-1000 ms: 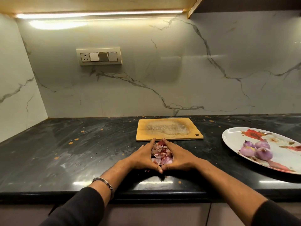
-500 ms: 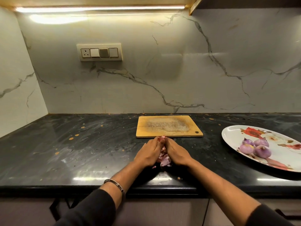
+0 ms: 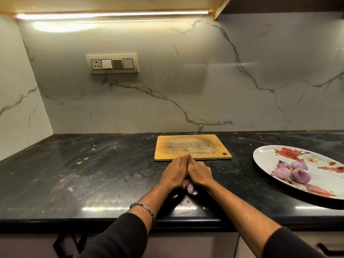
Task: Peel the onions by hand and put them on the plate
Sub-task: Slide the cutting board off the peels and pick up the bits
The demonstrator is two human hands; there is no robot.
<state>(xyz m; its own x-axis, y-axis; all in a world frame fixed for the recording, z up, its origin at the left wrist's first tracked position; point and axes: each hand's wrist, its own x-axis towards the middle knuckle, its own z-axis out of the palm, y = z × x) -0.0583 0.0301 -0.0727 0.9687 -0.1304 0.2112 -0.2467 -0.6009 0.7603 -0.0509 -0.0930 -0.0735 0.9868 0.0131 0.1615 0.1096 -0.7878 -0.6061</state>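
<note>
A glossy black stone counter (image 3: 93, 175) speckled with orange flecks runs across the view, its front edge above pale cabinet fronts. Two forearms in dark sleeves reach over it, the left wrist wearing one metal bangle (image 3: 144, 209). The left hand (image 3: 172, 174) and right hand (image 3: 200, 173) lie edge to edge on the counter, fingers straight and pressed together, enclosing a pile of purple onion skins (image 3: 189, 186); only a few scraps poke out below the palms, and one small bit lies loose just beside them, so how many pieces there are cannot be told. To the right, a white oval plate with red flowers (image 3: 270, 155), cut off by the frame edge, holds four peeled purple onions (image 3: 292, 170) clustered together. Just beyond the fingertips lies one scuffed rectangular wooden cutting board (image 3: 192, 147). Behind rises a white veined marble wall with one cream switch plate (image 3: 112, 63) under a strip light (image 3: 111, 14).
</note>
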